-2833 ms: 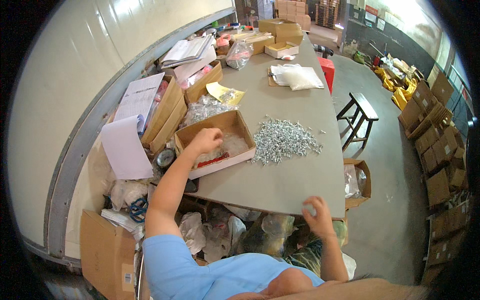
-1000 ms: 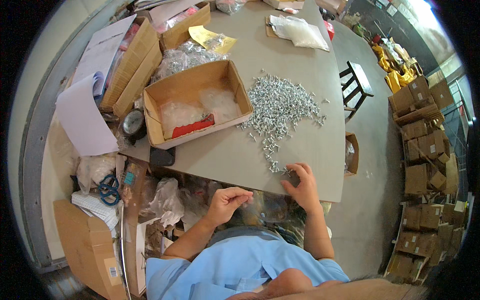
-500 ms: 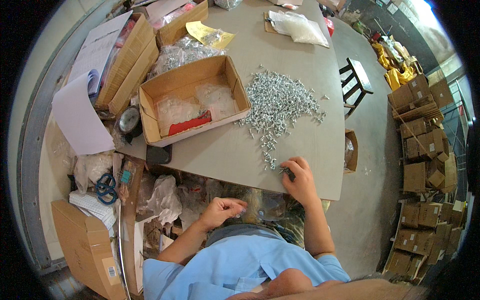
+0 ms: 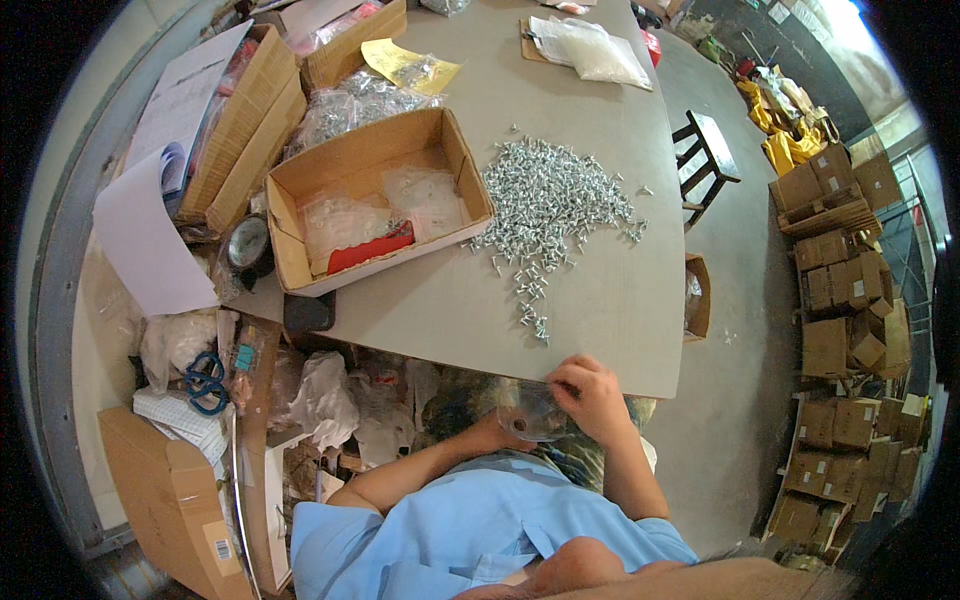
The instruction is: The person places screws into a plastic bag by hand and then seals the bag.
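A heap of small silver screws (image 4: pixel 555 205) lies on the grey table, trailing to a narrow tip near the front edge. Just off that edge, my right hand (image 4: pixel 590 398) is closed with its fingers curled down; whatever is in them is hidden. It is over the right side of a clear plastic bag (image 4: pixel 538 422) at my lap. At the bag's left side is my left hand (image 4: pixel 492 432), its fingers hidden or blurred. Left of the heap stands an open cardboard box (image 4: pixel 290 215) holding clear bags of small parts and a red piece.
The grey table (image 4: pixel 600 310) has a slanting front edge. Bagged hardware (image 4: pixel 370 105), a yellow paper (image 4: pixel 410 65) and larger cartons (image 4: pixel 245 130) crowd its left. A white bag (image 4: pixel 600 55) lies at the back. Blue-handled scissors (image 4: pixel 207 385) are lower left; a black stool (image 4: pixel 708 160) stands right.
My right hand has come back from the tip of the screw heap to the clear bag below the table edge. My left hand has moved right, to the bag's side.
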Motion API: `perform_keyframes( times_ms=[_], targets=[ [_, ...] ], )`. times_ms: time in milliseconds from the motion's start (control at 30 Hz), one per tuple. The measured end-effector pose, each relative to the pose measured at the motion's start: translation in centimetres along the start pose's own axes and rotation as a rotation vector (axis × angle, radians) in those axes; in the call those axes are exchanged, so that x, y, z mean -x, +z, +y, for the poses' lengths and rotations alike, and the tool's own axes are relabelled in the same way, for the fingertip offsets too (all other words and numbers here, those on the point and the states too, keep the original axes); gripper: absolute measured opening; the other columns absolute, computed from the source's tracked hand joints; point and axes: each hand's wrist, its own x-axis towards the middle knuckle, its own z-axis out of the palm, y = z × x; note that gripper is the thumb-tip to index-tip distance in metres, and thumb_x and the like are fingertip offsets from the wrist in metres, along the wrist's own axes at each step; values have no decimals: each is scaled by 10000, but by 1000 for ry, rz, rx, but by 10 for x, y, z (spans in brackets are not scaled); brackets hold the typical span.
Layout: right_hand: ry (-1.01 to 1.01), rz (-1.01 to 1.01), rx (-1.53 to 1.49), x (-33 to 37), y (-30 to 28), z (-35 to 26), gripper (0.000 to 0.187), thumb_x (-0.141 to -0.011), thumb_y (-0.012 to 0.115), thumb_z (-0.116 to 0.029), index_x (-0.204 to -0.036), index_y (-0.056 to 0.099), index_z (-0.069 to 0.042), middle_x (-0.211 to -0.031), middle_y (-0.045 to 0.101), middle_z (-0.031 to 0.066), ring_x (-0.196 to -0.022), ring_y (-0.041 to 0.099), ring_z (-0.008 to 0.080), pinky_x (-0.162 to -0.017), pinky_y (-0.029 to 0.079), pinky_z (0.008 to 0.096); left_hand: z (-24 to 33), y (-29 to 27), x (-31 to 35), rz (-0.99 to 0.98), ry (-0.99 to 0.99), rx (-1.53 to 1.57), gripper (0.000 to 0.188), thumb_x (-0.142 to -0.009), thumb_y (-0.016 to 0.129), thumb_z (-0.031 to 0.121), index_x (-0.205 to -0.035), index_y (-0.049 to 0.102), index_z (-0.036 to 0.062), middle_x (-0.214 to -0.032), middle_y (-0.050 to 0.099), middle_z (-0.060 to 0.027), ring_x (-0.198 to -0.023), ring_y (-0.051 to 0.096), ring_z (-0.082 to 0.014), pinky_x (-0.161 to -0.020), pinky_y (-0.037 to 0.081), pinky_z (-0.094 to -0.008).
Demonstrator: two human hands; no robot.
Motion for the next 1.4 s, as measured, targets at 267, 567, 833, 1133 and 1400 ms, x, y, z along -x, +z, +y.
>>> perform_keyframes(
  times_ms=[267, 567, 833, 1133, 1400],
  targets=[
    [-1, 236, 87, -41, 19, 1, 204, -721, 699, -61, -918, 644, -54, -876, 582, 101, -763, 591, 255, -646, 499, 338, -20, 9, -5, 112, 65, -159, 383, -707, 802, 256, -959, 637, 19, -873, 656, -81, -803, 570, -144, -727, 460, -312],
    [1, 274, 92, -37, 28, 8, 182, -706, 706, -98, -855, 613, -49, -890, 584, 128, -823, 579, 318, -721, 486, 389, -13, 11, -2, 105, -16, -63, 381, -709, 799, 242, -951, 631, -1, -857, 662, -110, -753, 569, -143, -687, 469, -310],
    [14, 272, 145, -34, 29, 5, 147, -724, 680, -105, -845, 608, -60, -901, 586, 123, -837, 569, 335, -730, 479, 411, -18, 13, -5, 116, 3, -87, 331, -710, 802, 208, -916, 630, 15, -822, 649, -74, -735, 556, -127, -658, 460, -298],
    [67, -124, -100, -21, 6, -9, 142, -715, 674, -40, -853, 639, -40, -851, 597, 113, -729, 602, 304, -637, 498, 365, -19, 13, -1, 120, 85, 2, 382, -705, 801, 234, -962, 626, 12, -845, 657, -94, -794, 588, -161, -723, 470, -325],
    [-119, 182, 89, -65, 18, 3, 216, -718, 646, -46, -932, 613, -55, -947, 580, 137, -921, 562, 334, -801, 474, 393, -10, 11, -1, 129, -51, -189, 494, -697, 798, 341, -1029, 633, 15, -944, 655, -150, -863, 613, -224, -752, 487, -346]
  ],
)
